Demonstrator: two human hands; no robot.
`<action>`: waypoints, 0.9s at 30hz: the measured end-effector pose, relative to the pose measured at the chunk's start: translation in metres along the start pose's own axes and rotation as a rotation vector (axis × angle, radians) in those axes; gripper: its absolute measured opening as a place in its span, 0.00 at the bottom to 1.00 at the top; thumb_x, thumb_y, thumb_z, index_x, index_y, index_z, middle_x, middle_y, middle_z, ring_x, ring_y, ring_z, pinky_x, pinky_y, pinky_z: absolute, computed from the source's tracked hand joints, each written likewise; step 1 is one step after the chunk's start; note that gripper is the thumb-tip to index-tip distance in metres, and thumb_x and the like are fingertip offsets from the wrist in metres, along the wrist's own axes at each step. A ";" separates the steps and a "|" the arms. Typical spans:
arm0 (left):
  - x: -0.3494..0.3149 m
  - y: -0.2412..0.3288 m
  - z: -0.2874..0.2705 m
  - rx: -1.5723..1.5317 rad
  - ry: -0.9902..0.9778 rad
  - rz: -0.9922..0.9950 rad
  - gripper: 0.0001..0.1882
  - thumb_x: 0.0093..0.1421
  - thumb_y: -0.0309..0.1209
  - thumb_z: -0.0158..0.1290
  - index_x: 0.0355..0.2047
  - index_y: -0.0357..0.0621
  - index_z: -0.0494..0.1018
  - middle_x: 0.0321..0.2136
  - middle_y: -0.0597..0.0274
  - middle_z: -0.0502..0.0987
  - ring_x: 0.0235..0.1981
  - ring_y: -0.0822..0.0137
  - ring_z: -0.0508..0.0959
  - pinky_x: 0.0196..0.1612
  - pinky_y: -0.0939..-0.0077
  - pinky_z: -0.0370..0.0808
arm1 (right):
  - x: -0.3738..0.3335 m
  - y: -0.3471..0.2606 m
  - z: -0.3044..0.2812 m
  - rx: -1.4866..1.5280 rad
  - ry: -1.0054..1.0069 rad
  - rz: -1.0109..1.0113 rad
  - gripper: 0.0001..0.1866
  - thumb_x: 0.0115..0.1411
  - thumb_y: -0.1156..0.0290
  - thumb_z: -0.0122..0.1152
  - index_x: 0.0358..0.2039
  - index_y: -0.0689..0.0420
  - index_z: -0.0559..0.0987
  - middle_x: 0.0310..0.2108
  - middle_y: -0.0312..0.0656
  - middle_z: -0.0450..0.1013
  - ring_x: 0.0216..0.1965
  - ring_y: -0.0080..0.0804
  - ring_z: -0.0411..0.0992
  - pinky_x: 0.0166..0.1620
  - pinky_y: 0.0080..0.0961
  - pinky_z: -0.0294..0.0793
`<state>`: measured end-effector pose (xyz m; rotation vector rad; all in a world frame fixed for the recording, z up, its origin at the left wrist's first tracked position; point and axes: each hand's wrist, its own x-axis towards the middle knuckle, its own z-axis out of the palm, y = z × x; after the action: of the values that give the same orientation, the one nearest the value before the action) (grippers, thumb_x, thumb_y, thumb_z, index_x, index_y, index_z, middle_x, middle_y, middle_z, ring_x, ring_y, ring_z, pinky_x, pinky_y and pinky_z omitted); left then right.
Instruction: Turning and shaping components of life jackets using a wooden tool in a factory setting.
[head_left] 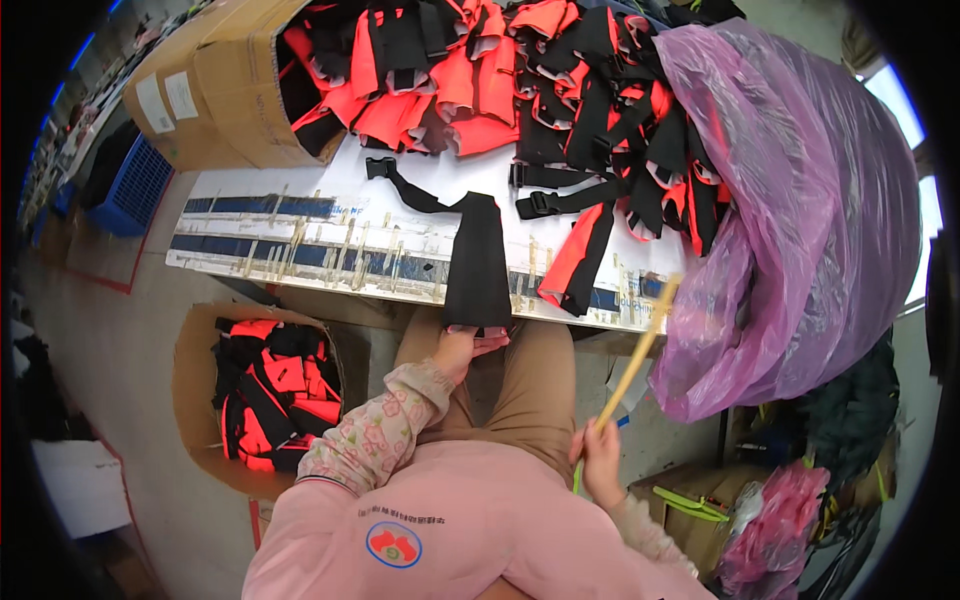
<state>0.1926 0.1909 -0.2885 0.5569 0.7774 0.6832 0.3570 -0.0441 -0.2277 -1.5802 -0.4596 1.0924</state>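
A wide black fabric strap (477, 260) hangs over the near edge of the table, with a narrow webbing strap and black plastic buckle (380, 168) at its far end. My left hand (462, 350) holds the strap's near end from below, just off the edge; part of the fingers is hidden under the fabric. At the lower right, my right hand (600, 460) is closed round a long thin yellow stick (640, 348), which slants up past the table edge beside the purple bag. To the right of the strap lies a black and neon-coral piece (580, 262).
A heap of black and coral pieces (480, 95) covers the table's far side, partly inside a tipped cardboard box (215, 90). A big purple plastic bag (800, 180) bulges at the right. Below left, an open carton (195, 400) holds more pieces; a blue crate (130, 185) stands farther left.
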 end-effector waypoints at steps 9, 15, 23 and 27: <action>0.009 -0.015 0.001 0.081 0.049 0.044 0.14 0.61 0.28 0.37 0.39 0.33 0.70 0.31 0.50 0.77 0.32 0.58 0.79 0.40 0.66 0.76 | -0.025 0.007 -0.033 -0.422 -0.360 0.048 0.08 0.62 0.71 0.45 0.34 0.60 0.73 0.18 0.32 0.66 0.18 0.15 0.63 0.23 0.14 0.64; 0.022 -0.035 -0.008 0.094 0.134 0.163 0.13 0.59 0.26 0.38 0.35 0.34 0.73 0.30 0.50 0.77 0.30 0.59 0.79 0.37 0.66 0.77 | -0.009 -0.020 -0.016 -0.465 -0.407 0.195 0.07 0.61 0.71 0.47 0.34 0.60 0.72 0.18 0.31 0.67 0.19 0.15 0.64 0.24 0.15 0.64; 0.008 -0.015 -0.002 0.015 -0.019 0.071 0.13 0.63 0.33 0.41 0.37 0.38 0.71 0.29 0.55 0.76 0.27 0.65 0.78 0.27 0.72 0.77 | -0.016 -0.006 -0.055 -0.571 -0.387 0.088 0.06 0.60 0.71 0.49 0.32 0.59 0.73 0.18 0.31 0.66 0.20 0.16 0.64 0.24 0.16 0.64; 0.006 -0.009 0.005 0.074 -0.002 0.161 0.13 0.62 0.33 0.41 0.36 0.39 0.72 0.29 0.57 0.76 0.29 0.65 0.78 0.29 0.72 0.77 | -0.017 -0.005 -0.057 -0.608 -0.357 0.115 0.06 0.60 0.71 0.49 0.33 0.59 0.73 0.18 0.31 0.66 0.20 0.16 0.63 0.24 0.16 0.64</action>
<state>0.2025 0.1889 -0.2946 0.6926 0.7635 0.8043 0.3975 -0.0869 -0.2180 -1.9526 -1.0248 1.4171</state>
